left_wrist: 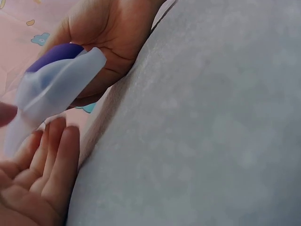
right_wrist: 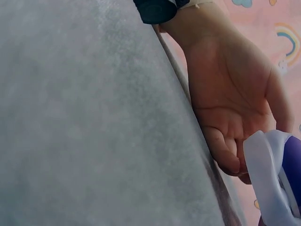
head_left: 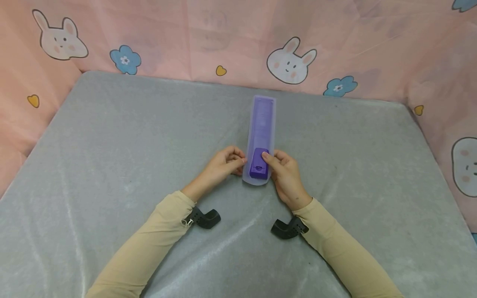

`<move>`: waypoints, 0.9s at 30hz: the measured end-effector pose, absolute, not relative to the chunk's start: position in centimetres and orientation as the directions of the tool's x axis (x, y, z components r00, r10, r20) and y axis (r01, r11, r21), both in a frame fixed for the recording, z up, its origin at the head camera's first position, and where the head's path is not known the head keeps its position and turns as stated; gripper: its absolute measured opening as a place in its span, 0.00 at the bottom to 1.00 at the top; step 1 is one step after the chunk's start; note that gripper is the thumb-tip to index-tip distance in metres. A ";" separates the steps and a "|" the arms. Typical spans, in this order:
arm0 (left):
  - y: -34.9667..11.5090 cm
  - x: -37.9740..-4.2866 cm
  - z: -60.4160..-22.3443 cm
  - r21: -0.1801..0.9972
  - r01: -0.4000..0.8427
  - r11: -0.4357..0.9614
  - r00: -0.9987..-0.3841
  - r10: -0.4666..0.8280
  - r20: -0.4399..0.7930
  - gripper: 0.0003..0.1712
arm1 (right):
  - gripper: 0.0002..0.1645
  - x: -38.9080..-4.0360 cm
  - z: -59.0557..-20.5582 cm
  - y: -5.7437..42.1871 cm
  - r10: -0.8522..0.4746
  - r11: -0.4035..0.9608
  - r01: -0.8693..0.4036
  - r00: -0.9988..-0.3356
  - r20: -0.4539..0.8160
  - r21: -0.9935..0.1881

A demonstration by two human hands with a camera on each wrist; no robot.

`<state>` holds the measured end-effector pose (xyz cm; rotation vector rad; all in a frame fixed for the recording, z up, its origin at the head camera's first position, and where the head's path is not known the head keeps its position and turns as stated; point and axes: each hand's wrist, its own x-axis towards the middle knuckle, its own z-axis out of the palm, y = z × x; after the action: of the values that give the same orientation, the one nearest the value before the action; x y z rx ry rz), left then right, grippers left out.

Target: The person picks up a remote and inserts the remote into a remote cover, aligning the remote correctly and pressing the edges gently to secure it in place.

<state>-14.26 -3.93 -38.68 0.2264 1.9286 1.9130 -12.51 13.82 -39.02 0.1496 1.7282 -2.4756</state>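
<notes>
A long, narrow, translucent whitish case (head_left: 245, 149) with a lilac inside is held lengthwise, pointing away from me, in the head view. At its near end sits a dark purple block (head_left: 259, 169) with a small slot. My right hand (head_left: 288, 178) grips this end from the right, thumb on top of the block and fingers beneath. From the left, my left hand (head_left: 220, 165) holds the case's edge at the thumb tip, its other fingers loosely curled underneath. The left wrist view shows the case (left_wrist: 61, 89) tilted above the left hand's fingers (left_wrist: 66, 150). Most of the right hand is out of the right wrist view.
A grey cloth-covered table (head_left: 130, 136) spreads around the hands. Behind and beside it hangs a pink curtain (head_left: 167, 37) printed with rabbits and flowers. Black wrist mounts, one on the left sleeve (head_left: 208, 218) and one on the right sleeve (head_left: 287, 229), jut inward.
</notes>
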 end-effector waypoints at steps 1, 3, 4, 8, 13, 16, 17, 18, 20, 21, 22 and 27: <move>-4.0 -14.3 -38.7 0.983 -0.180 0.040 -0.896 0.406 -0.181 0.10 | 0.06 -12.5 -39.0 13.8 -0.041 -0.341 0.152 -0.988 -0.147 -0.928; -4.0 -14.3 -38.7 0.980 -0.197 0.035 -0.885 0.424 -0.193 0.10 | 0.06 -12.5 -39.1 13.8 -0.043 -0.340 0.149 -0.989 -0.143 -0.929; -4.0 -14.3 -38.7 0.978 -0.206 0.032 -0.880 0.432 -0.199 0.10 | 0.06 -12.5 -39.1 13.8 -0.045 -0.339 0.148 -0.989 -0.141 -0.929; -4.1 -14.3 -38.6 0.973 -0.229 0.020 -0.868 0.448 -0.213 0.10 | 0.06 -12.5 -39.1 13.8 -0.050 -0.337 0.142 -0.990 -0.133 -0.931; -4.1 -14.3 -38.7 0.970 -0.243 0.011 -0.858 0.464 -0.220 0.11 | 0.06 -12.5 -39.1 13.9 -0.057 -0.331 0.136 -0.991 -0.124 -0.934; -4.1 -14.2 -38.7 0.969 -0.247 0.001 -0.851 0.478 -0.218 0.12 | 0.06 -12.4 -39.1 13.9 -0.063 -0.327 0.133 -0.991 -0.119 -0.936; -4.1 -14.2 -38.7 0.969 -0.248 -0.003 -0.849 0.483 -0.215 0.12 | 0.06 -12.4 -39.1 13.9 -0.066 -0.325 0.132 -0.991 -0.117 -0.936; -4.1 -14.2 -38.7 0.969 -0.247 -0.007 -0.847 0.488 -0.212 0.12 | 0.06 -12.4 -39.1 13.9 -0.068 -0.324 0.132 -0.991 -0.116 -0.937; -4.1 -14.2 -38.7 0.969 -0.246 -0.012 -0.843 0.496 -0.208 0.13 | 0.06 -12.4 -39.1 13.9 -0.071 -0.320 0.133 -0.991 -0.116 -0.938; -4.1 -14.2 -38.7 0.969 -0.246 -0.014 -0.842 0.498 -0.207 0.13 | 0.06 -12.4 -39.1 13.9 -0.071 -0.318 0.133 -0.991 -0.117 -0.939; -4.1 -14.2 -38.7 0.969 -0.248 -0.017 -0.842 0.499 -0.207 0.13 | 0.06 -12.4 -39.1 13.9 -0.071 -0.315 0.134 -0.990 -0.118 -0.939; -4.1 -14.2 -38.7 0.960 -0.278 -0.016 -0.844 0.482 -0.236 0.12 | 0.05 -12.4 -39.1 13.8 -0.060 -0.301 0.137 -0.990 -0.125 -0.944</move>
<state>-14.16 -4.07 -38.69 0.2117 1.7485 1.9108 -12.36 13.77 -39.09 0.0988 1.7791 -2.4374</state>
